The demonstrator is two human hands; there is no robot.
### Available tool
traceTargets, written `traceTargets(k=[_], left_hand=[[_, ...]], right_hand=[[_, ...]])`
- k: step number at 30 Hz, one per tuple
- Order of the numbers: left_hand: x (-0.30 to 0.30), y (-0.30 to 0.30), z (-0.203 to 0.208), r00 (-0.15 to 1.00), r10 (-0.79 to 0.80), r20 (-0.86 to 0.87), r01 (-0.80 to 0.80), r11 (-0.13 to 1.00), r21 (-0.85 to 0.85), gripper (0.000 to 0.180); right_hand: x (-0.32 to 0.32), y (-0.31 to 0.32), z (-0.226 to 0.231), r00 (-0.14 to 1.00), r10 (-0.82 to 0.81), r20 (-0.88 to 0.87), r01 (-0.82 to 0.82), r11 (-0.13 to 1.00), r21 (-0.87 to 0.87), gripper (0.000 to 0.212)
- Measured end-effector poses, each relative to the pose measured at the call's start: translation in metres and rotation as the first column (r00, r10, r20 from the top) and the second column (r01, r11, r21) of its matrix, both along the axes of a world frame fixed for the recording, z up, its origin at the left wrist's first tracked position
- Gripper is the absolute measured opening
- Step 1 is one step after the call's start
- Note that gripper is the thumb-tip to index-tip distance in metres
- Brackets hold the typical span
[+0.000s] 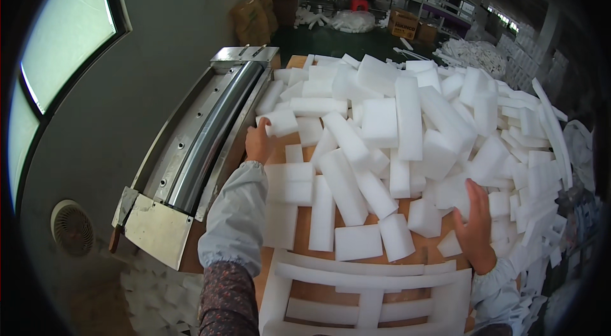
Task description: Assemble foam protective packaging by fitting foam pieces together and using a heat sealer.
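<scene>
A factory hall with grey walls, arched windows and a dark green floor holds a wooden worktable (299, 218) heaped with white foam blocks (407, 126); a long metal roller machine (203, 139) runs along its left edge. The left hand (258, 142) is closed on one foam block (279, 123) at the pile's left margin, close beside the machine. The right hand (474, 221) is open with fingers spread, resting against loose blocks at the pile's near right side and gripping nothing. Judged from the layout, little is done: the great bulk of blocks lies unsorted, a few flat near the person. Long foam strips (356, 269) lie crosswise at the near edge. No bin or tray is on the table; cardboard boxes (404, 23) stand far back, contents not discernible. Foam offcuts (159, 294) litter the floor.
</scene>
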State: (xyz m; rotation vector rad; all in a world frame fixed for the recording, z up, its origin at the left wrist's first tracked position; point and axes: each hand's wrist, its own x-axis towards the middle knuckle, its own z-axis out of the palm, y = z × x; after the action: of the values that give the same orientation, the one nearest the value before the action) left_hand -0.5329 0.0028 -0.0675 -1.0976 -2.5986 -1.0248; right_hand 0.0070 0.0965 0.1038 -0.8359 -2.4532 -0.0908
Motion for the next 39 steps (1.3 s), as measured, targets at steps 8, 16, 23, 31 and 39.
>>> traceTargets(k=[8,16,23,31,39], left_hand=[[0.143,-0.131,0.131,0.900,-0.275,-0.337,0.377,0.879,0.291,0.044],[0.199,-0.260,0.091,0.885,-0.252,-0.392,0.383,0.873,0.303,0.037],[0.201,-0.294,-0.028,0.999,-0.033,0.025,0.010,0.779,0.627,0.039],[0.193,-0.302,-0.048,0.978,0.077,0.194,-0.182,0.770,0.611,0.031],[0.193,-0.308,-0.052,0.978,0.087,0.190,-0.189,0.754,0.629,0.027]], right_hand=[[-0.123,-0.053,0.012,0.884,0.330,-0.330,-0.464,0.700,-0.543,0.067],[-0.218,-0.127,0.004,0.692,0.711,-0.122,-0.535,0.392,-0.749,0.054],[-0.359,-0.151,-0.027,0.670,0.723,-0.168,-0.687,0.518,-0.510,0.043],[-0.516,-0.254,-0.052,0.490,0.824,-0.283,-0.867,0.428,-0.256,0.067],[-0.420,-0.201,-0.042,0.485,0.873,0.044,-0.809,0.467,-0.358,0.070]])
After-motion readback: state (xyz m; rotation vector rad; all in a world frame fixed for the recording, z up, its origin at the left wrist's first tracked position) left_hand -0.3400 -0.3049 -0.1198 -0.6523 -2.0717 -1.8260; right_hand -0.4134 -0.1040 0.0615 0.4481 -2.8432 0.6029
